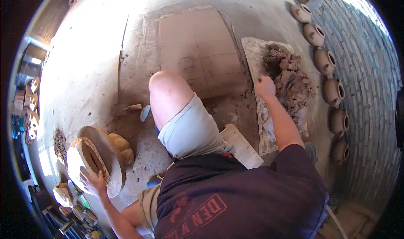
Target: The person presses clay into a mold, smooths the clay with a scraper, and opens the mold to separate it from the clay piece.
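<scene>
My left hand [93, 182] lies with its fingers spread on a pale, hollow, mold-like form [79, 157] with a long dark opening. The form rests against a round grey disc [120, 171], and a rounded, lobed tan piece [121, 148] shows behind that. On the other side, my right hand [266, 87] is closed at the near-left edge of a heap of moist brown clay [292, 89]. Whatever its fingers hold, if anything, is hidden. Under the heap is a clay-stained cloth [252, 56]. A flat clay slab [195, 33] with scored lines lies ahead of my knee.
Several round clay pots [325, 62] line the brick wall [362, 87] at right. A wooden-handled tool [134, 107] and a pale blade [145, 113] lie left of my knee. A wooden board [242, 146] is beside my thigh. Assorted vessels and tools crowd the far left.
</scene>
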The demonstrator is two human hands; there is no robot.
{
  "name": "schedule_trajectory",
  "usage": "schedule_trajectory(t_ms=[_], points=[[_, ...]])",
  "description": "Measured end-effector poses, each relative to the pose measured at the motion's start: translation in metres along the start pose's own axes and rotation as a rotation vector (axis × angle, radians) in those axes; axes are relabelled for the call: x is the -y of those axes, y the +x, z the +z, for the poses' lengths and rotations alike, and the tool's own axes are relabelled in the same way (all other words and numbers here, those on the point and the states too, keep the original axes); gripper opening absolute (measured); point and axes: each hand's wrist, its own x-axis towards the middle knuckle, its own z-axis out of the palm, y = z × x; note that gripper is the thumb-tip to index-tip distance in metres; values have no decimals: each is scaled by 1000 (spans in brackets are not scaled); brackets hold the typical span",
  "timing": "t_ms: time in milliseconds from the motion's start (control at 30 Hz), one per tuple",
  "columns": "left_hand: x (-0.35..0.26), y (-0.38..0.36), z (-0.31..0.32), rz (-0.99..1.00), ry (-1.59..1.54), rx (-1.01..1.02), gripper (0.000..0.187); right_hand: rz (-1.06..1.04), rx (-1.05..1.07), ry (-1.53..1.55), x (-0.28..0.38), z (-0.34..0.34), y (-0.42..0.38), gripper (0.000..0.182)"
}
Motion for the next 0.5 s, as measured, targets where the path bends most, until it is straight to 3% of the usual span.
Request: schedule_trajectory(t_ms=[67, 100, 167, 233, 333, 400, 467, 500], points=[[21, 8, -7, 9, 14, -18, 108, 184, -101, -139, -49, 15, -12, 56], [-15, -4, 9, 34, -7, -16, 109, 239, -165, -234, -94, -3, 18, 55], [-1, 3, 13, 83, 12, -34, 110, 300, -218, -383, -117, -4, 23, 57], [12, 4, 11, 152, -35, -8, 109, 309, -244, -541, -130, -14, 27, 63], [11, -1, -11, 206, -168, 43, 106, 233, -179, -526, -131, -34, 48, 71], [25, 0, -15, 246, -352, 79, 99, 250, -8, -544, -126, -44, 62, 76], [21, -9, -32, 156, -173, 143, 97, 174, -35, -613, -122, -49, 64, 66], [40, -10, -21, 245, -173, 117, 98, 135, -73, -630, -122, -49, 64, 59]])
